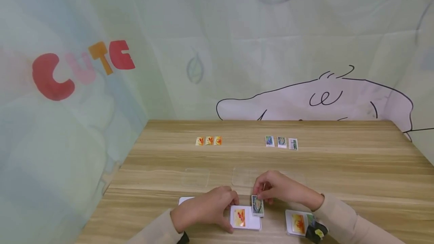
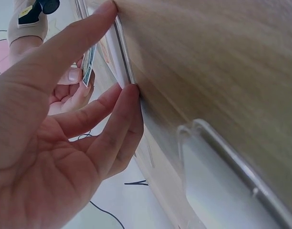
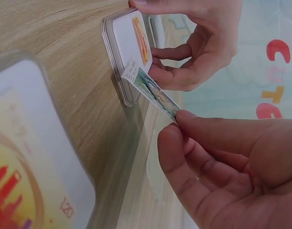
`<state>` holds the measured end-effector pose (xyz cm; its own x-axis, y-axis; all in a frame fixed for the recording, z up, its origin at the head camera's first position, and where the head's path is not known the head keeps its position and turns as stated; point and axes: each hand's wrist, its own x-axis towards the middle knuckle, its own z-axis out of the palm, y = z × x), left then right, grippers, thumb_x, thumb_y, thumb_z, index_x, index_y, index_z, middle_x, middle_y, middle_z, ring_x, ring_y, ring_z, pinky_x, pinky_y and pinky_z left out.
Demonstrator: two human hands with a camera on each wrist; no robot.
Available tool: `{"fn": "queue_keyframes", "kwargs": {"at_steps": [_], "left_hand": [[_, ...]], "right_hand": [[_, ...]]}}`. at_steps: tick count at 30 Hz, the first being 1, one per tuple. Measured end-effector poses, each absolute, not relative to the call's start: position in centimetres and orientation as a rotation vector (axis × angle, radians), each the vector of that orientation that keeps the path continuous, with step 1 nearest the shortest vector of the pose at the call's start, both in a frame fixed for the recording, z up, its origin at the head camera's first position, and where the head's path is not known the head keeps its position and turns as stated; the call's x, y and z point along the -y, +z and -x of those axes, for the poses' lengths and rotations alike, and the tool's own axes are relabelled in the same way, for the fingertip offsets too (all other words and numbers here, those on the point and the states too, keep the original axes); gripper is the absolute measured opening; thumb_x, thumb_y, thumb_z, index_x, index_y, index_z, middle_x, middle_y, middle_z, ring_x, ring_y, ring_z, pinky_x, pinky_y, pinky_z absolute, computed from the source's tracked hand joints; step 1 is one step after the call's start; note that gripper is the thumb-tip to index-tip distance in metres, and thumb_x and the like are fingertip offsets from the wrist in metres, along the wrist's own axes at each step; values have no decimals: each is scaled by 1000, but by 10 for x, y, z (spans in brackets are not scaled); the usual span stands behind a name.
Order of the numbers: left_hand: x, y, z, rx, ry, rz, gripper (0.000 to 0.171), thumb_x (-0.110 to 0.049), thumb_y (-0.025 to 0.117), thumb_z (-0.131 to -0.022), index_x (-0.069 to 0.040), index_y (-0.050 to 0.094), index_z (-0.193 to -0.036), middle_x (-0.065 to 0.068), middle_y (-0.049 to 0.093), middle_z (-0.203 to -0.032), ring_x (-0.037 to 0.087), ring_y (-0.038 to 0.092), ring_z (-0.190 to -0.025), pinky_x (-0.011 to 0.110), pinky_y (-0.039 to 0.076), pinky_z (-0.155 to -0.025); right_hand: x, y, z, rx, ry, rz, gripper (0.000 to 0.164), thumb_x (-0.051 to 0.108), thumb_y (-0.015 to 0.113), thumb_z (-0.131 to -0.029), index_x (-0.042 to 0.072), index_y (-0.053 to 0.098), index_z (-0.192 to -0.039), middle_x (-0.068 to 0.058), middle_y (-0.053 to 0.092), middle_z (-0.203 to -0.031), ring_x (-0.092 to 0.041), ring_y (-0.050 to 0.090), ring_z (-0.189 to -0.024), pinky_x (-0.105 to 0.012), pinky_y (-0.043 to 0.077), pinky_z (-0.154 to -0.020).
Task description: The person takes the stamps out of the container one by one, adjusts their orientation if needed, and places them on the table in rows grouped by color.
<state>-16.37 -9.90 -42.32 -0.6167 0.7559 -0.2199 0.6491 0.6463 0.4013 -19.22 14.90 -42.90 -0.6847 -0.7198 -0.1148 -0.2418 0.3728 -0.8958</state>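
Low in the middle of the head view, a green-blue postage stamp (image 1: pixel 257 206) lies over the upper right corner of a white card case (image 1: pixel 253 222), and the relation to judge is how these two line up. The right hand (image 1: pixel 281 189) pinches the stamp between thumb and fingers at its upper end, so that its free end points toward the bottom of the frame, directly below those fingertips. The stamp's long axis runs nearly up and down the frame, across the case's long axis, which runs left to right. In the right wrist view the stamp slants, its free end overlapping the case's edge; whether they touch cannot be told. The left hand (image 1: pixel 211 208) grips the case around its left end, thumb at the lower edge and fingers at the upper. It is the nearer hand to the red-orange stamp (image 1: pixel 239 217) on the left part of the card, its long axis also roughly up and down, while the bare white part lies to the right of that stamp, below and left of the right hand's fingers.
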Motion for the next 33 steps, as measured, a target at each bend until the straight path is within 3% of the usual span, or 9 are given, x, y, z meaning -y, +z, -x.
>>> {"fn": "queue_keyframes", "kwargs": {"at_steps": [8, 24, 33], "left_hand": [[99, -424, 164, -2506, 401, -1124, 50, -34, 93, -69, -9, 66, -102, -12, 49, -84, 0, 43, -76, 15, 41, -68], [99, -421, 162, -2486, 441, -1108, 50, -31, 94, -68, -8, 66, -102, -11, 50, -85, 0, 44, -76, 15, 42, -69], [99, -424, 163, -2482, 435, -1113, 49, -31, 93, -69, -8, 67, -103, -11, 50, -85, 0, 44, -76, 15, 42, -68]], "right_hand": [[-150, -429, 193, -2138, -1292, 839, 8, -4, 67, -91, 3, 70, -88, -2, 65, -79, -12, 56, -60, -28, 52, -54], [-158, -427, 196, -2025, -1400, 855, 4, -6, 66, -90, -7, 69, -93, -7, 67, -77, -10, 58, -59, -24, 53, -55], [-164, -425, 199, -2022, -1415, 872, 5, -6, 66, -90, -8, 69, -94, -12, 67, -76, -10, 59, -58, -29, 54, -54]]}}
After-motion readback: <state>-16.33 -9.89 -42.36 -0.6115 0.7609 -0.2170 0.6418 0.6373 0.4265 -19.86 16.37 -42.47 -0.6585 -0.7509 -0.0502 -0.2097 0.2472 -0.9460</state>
